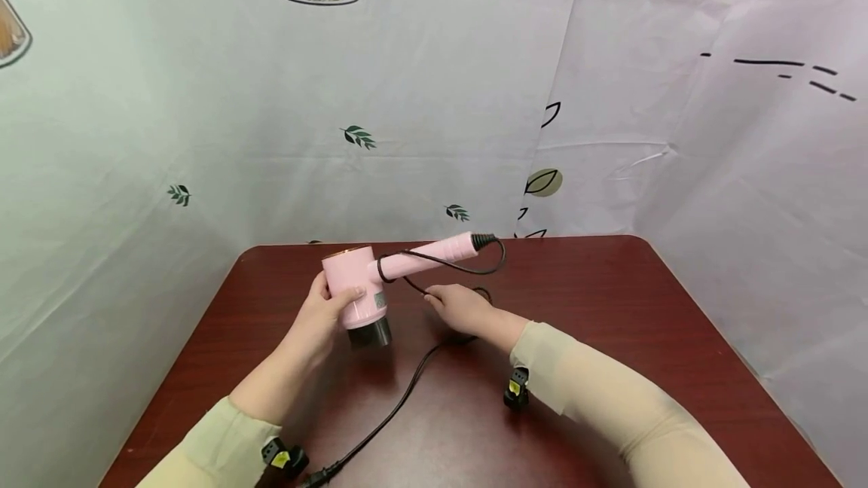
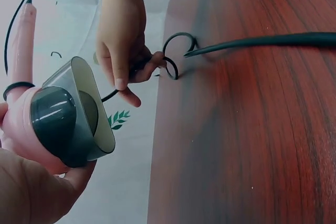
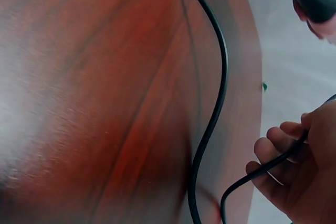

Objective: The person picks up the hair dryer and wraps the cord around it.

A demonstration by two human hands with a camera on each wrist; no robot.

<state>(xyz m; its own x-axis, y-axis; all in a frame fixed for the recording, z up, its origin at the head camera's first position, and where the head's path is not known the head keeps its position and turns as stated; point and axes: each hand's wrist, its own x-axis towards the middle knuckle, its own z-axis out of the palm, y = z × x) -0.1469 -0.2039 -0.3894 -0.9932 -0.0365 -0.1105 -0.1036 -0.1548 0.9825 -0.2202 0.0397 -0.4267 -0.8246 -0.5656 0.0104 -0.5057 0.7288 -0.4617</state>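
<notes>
My left hand grips a pink hair dryer by its barrel, the thumb lying across the front. The dryer is held above the table, its dark nozzle pointing down and its handle reaching up to the right. A black power cord leaves the handle's end and loops round the handle near the barrel. Below the handle, my right hand holds the cord between thumb and fingers. In the right wrist view the cord runs across the curled fingers.
The cord bends beyond the right hand and trails over the dark red table to a plug at the near edge. Behind the table hangs a pale curtain printed with leaves.
</notes>
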